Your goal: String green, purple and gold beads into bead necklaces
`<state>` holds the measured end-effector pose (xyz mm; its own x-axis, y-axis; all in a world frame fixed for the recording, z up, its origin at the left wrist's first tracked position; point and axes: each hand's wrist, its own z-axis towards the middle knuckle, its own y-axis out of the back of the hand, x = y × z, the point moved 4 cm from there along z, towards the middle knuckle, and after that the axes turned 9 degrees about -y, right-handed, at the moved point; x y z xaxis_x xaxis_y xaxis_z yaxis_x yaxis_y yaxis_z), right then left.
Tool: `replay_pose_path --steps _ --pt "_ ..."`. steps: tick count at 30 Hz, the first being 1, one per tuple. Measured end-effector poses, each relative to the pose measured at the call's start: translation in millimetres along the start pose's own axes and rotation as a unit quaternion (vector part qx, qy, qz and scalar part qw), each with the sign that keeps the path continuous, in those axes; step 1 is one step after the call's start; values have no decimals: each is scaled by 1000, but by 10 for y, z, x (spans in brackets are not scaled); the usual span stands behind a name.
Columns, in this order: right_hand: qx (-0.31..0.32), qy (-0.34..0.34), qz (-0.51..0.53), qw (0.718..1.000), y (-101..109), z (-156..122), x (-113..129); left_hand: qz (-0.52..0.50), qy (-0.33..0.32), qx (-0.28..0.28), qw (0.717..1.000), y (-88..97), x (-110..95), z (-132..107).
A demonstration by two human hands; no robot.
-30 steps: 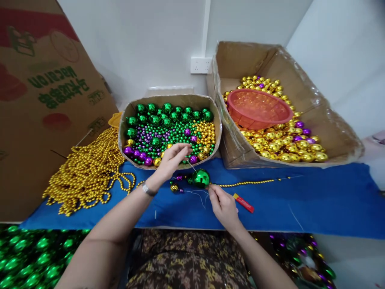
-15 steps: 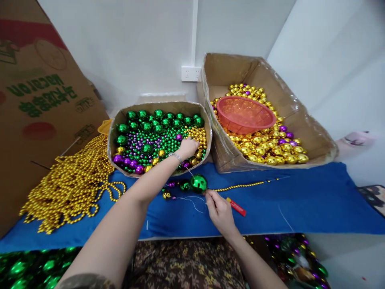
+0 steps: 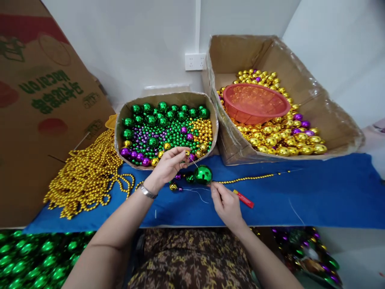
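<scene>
My left hand [image 3: 171,162] pinches a small gold bead [image 3: 187,153] over the front rim of the bead box. A thin needle or wire [image 3: 194,161] rises from a large green ball [image 3: 203,174] toward that bead; whether it passes through the bead I cannot make out. Just below the ball, my right hand [image 3: 224,202] has thumb and fingers closed on the strand. Smaller purple, green and gold beads, including a gold one [image 3: 173,187], lie left of the ball on white thread [image 3: 197,192]. A strand of tiny gold beads [image 3: 249,178] stretches off to the right.
An oval cardboard box [image 3: 118,140] holds sorted green, purple and gold beads. Behind right, a larger carton [image 3: 331,120] contains gold beads and a red basket [image 3: 255,105]. Gold bead strings [image 3: 87,176] are heaped left. A red cutter-like tool [image 3: 244,199] rests on the blue cloth [image 3: 270,208].
My left hand has drawn back from among the gold beads in the box, bringing one to the needle above the green ball. My right hand keeps its hold; the view has shifted slightly.
</scene>
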<state>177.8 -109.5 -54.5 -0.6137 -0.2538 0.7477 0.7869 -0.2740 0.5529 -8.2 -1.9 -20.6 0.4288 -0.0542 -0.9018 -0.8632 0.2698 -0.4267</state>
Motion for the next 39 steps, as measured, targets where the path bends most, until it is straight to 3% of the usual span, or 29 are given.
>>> replay_pose_path --steps 17,23,25,29,33,36,39 --pt "10 58 -48 997 -50 -54 -3 161 -65 -36 984 157 -26 -233" --pt "6 111 -140 984 -130 -133 -40 356 -151 26 922 135 -145 -372" --pt "28 89 -129 987 -238 -205 -90 364 -135 36 921 128 -61 -452" --pt "96 -1 -95 991 -537 -411 -271 283 -45 1 958 204 290 -627" --pt "149 -1 -148 978 -700 -565 -415 276 -4 -31 961 341 602 -775" --pt "164 19 -202 965 -634 -546 -427 318 -38 -24 947 387 625 -821" --pt "135 30 -186 973 -475 -414 -304 369 -96 -18 925 328 417 -808"
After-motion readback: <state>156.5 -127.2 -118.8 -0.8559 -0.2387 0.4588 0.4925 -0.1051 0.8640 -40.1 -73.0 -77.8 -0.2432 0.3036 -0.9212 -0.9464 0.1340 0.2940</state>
